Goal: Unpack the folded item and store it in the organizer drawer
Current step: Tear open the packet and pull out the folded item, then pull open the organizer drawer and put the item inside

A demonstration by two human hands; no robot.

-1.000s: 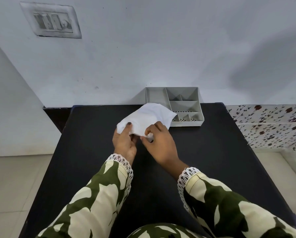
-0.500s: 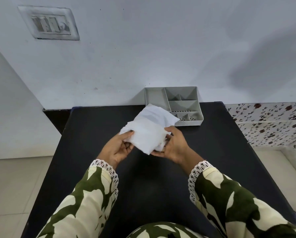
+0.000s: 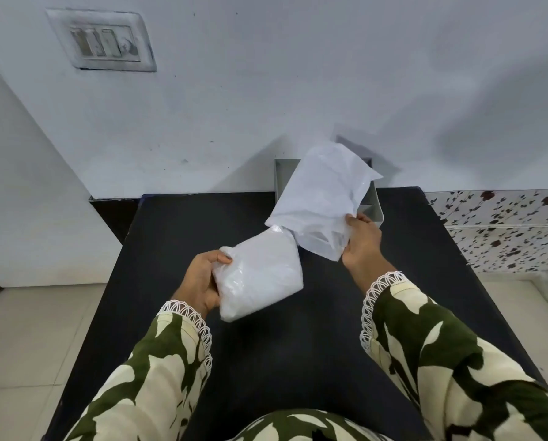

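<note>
The folded item (image 3: 260,275) has slid free of the wrapper (image 3: 323,202); left hand (image 3: 199,281) fingers clasp its soft, slippery edge, right hand (image 3: 361,240) pinching the wrapper before the organizer drawer (image 3: 374,208).

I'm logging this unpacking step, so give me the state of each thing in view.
Left hand: grip shut on folded item.
Right hand: grip shut on wrapper.
Folded item: out of wrapper, folded, held above table.
Wrapper: crumpled, held up.
Organizer: on table, mostly hidden.

Folded item (image 3: 260,275) left of wrapper (image 3: 326,198), organizer (image 3: 372,208) behind
</note>
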